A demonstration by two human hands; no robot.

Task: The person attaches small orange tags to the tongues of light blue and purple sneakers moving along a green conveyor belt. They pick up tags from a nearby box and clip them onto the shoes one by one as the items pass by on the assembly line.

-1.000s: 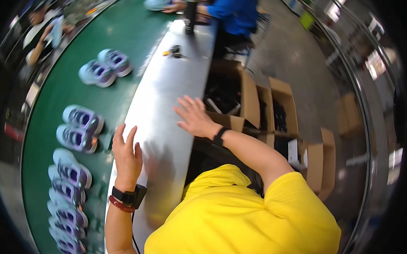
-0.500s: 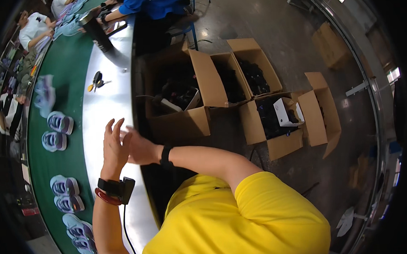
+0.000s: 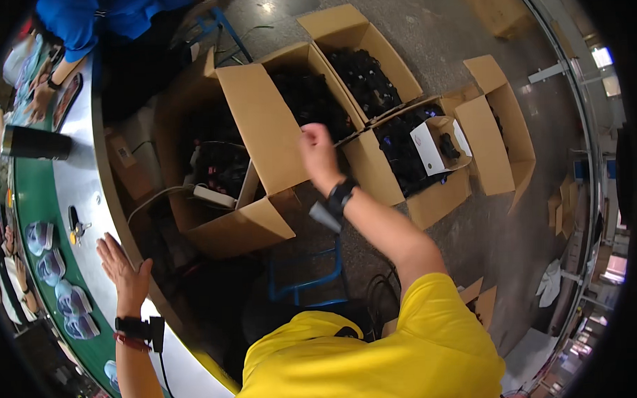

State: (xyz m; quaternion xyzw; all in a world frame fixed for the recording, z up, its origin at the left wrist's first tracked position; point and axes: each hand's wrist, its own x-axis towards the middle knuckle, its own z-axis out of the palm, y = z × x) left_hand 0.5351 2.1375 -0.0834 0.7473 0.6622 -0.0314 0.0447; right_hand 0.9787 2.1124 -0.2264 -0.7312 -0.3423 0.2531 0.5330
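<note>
My left hand (image 3: 123, 269) rests open and empty at eight o'clock on the pale table edge (image 3: 87, 200), steadying me, while my right hand (image 3: 318, 153), loosely curled and holding nothing, reaches toward twelve o'clock over the open cardboard box (image 3: 260, 124) of dark parts.

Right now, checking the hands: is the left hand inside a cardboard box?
No, the left hand lies open at the grey table edge, away from the cardboard boxes.
</note>
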